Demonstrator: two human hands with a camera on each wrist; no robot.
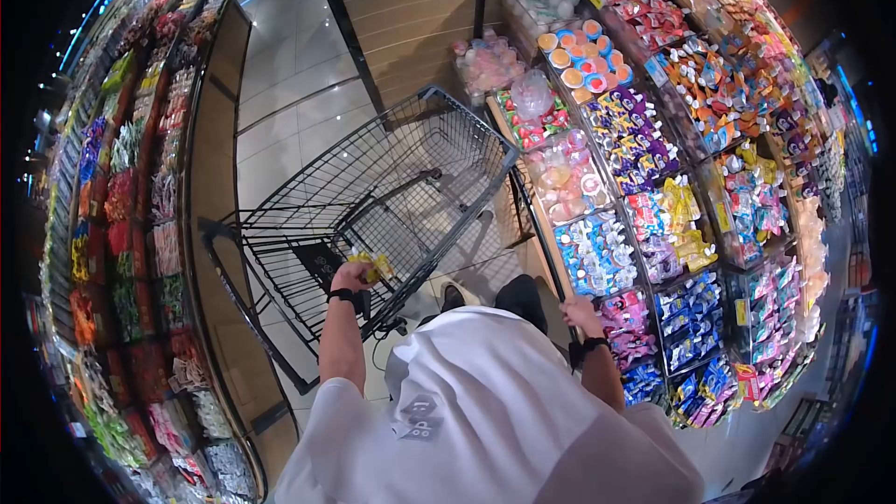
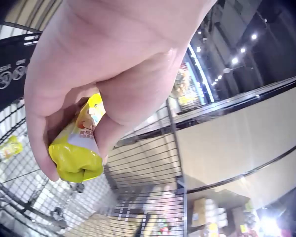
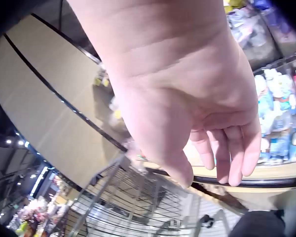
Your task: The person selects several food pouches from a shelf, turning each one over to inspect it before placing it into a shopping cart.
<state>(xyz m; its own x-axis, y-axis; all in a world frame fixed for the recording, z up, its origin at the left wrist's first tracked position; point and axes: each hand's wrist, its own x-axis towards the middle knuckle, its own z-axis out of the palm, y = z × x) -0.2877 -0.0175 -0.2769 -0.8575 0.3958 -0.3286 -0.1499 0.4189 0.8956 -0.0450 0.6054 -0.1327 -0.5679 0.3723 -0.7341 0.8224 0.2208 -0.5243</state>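
My left hand (image 1: 353, 275) grips a small yellow packet (image 2: 78, 159) between thumb and fingers, over the near end of the wire shopping cart (image 1: 518, 154). In the left wrist view, the packet's crimped yellow end points out of the grasp and the palm hides much of the rest. Another yellow packet (image 2: 11, 147) shows against the cart's wire mesh. My right hand (image 3: 187, 113) has relaxed fingers pointing down and holds nothing. It is by the front edge (image 1: 551, 247) of the right-hand candy display, close to bins of pink packets (image 1: 627, 325) and blue-and-white packets (image 1: 595, 252).
Tiered bins of wrapped sweets rise on the right, with jelly cups (image 1: 588, 58) toward the back. A long candy shelf (image 1: 210, 131) runs along the left. Tiled floor (image 1: 308, 121) lies between, and a wood-clad wall (image 1: 411, 9) stands beyond the cart.
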